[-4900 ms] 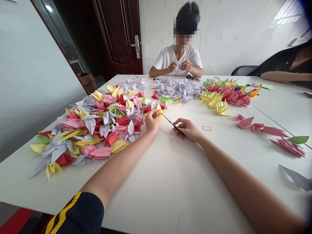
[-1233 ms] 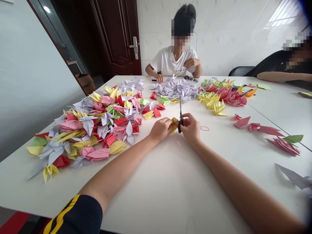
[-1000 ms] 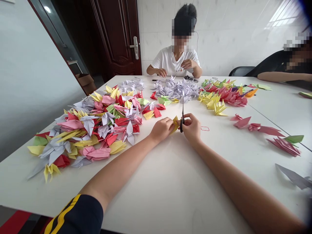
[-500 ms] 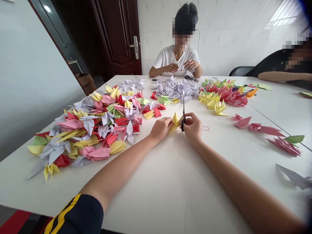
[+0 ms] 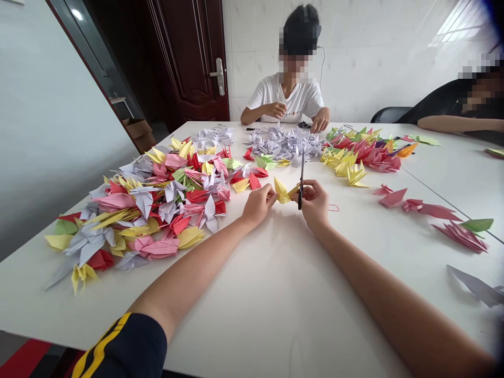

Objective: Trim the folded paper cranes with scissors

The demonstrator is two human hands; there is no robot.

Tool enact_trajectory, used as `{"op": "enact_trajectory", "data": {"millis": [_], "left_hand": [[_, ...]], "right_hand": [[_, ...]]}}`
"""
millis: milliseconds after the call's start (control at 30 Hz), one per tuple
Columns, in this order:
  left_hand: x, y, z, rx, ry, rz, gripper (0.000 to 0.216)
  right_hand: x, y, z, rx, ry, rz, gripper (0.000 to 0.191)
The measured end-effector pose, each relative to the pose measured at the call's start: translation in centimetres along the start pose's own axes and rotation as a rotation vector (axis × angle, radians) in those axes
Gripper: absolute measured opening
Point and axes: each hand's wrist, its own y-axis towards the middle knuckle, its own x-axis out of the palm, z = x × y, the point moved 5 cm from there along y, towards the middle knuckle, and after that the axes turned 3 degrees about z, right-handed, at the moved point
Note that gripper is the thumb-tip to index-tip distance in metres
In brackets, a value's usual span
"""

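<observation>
A yellow folded paper crane [image 5: 282, 193] is held just above the table between my two hands. My left hand [image 5: 258, 205] is closed, pinching the crane's left side with thumb and fingertips. My right hand [image 5: 314, 203] is closed around a slim black tool that looks like scissors [image 5: 301, 184], its thin blade pointing away from me. The fingertips of that same hand also reach the crane's right side. How the tool's handle sits in the palm is partly hidden.
A big heap of coloured paper cranes [image 5: 157, 205] covers the table's left. White cranes [image 5: 287, 144] lie ahead, with yellow and red ones [image 5: 354, 155] beyond to the right. A thin red outline piece [image 5: 333, 208] is by my right hand. A person [image 5: 293, 100] sits opposite.
The crane's middle now shows more as my hands have moved slightly apart and its wings spread. My right hand shifted a little right. The person opposite has lowered one hand to the table.
</observation>
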Motion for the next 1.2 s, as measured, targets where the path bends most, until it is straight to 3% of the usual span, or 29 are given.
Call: {"op": "enact_trajectory", "data": {"millis": [267,467,633,933,1200], "left_hand": [[0.4,0.1,-0.8,-0.035,-0.133,-0.005,0.024],[1.3,0.9,-3.1,-0.257,-0.519,-0.087,0.04],[1.4,1.2,-4.2,-0.346,-0.679,-0.108,0.045],[1.5,0.9,-3.8,-0.446,-0.748,-0.104,0.046],[1.2,0.9,-3.3,-0.388,-0.722,0.02,0.041]], "right_hand": [[-0.2,0.3,0.2,0.039,0.083,0.036,0.034],[-0.2,0.2,-0.1,0.037,0.074,0.035,0.036],[0.1,0.0,-0.5,0.018,0.044,-0.025,0.036],[0.3,0.1,-0.3,0.04,0.092,-0.071,0.039],[0.5,0.1,0.0,0.073,0.12,-0.117,0.04]]}}
